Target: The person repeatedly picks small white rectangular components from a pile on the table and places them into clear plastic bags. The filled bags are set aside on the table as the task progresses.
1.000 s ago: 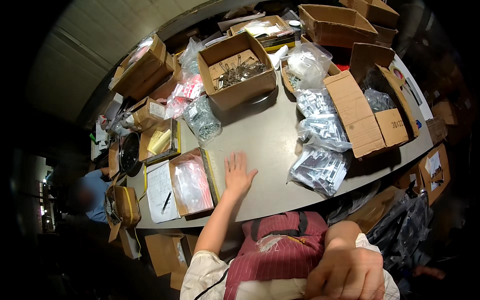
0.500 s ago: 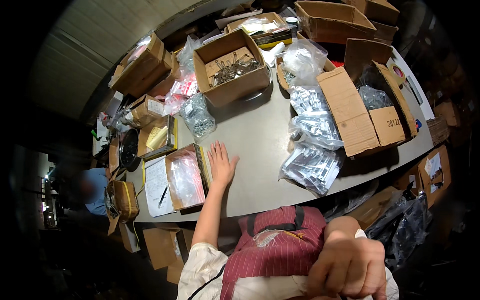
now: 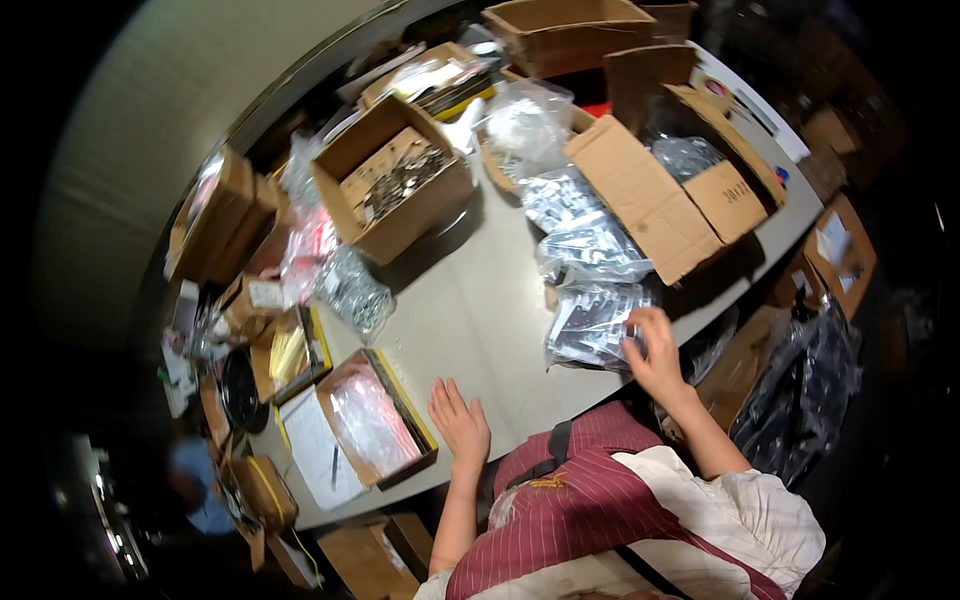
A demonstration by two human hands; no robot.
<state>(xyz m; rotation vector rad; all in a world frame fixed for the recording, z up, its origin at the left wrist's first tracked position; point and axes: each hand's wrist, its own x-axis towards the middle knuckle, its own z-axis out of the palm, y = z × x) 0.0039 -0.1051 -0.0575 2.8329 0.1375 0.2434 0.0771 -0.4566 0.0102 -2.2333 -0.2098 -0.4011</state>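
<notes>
Crowded on the grey table [image 3: 465, 325] by an open carton [image 3: 640, 205] with printed flap [image 3: 722, 195], a brown box [image 3: 420, 218] of metal parts [image 3: 408, 182] and a low tray [image 3: 411, 467] of clear plastic [image 3: 365, 415]. With right hand [image 3: 657, 367] curved at the bag of metal pieces [image 3: 592, 328] before the carton, cannot tell whether pinching; with left hand [image 3: 463, 432] spread beside the tray.

1. Far, left of centre: open carton [image 3: 425, 218] with metal pieces inside.
2. Left: clear bag [image 3: 355, 295] of small grey parts.
3. Near left: paper sheet [image 3: 308, 445], dark pen [image 3: 335, 465] lying on it.
4. Far right: tape roll [image 3: 713, 88].
5. Right: flapped carton [image 3: 640, 200] holding grey plastic [image 3: 685, 156].
6. Near right, low down: black plastic bags [image 3: 800, 400].
</notes>
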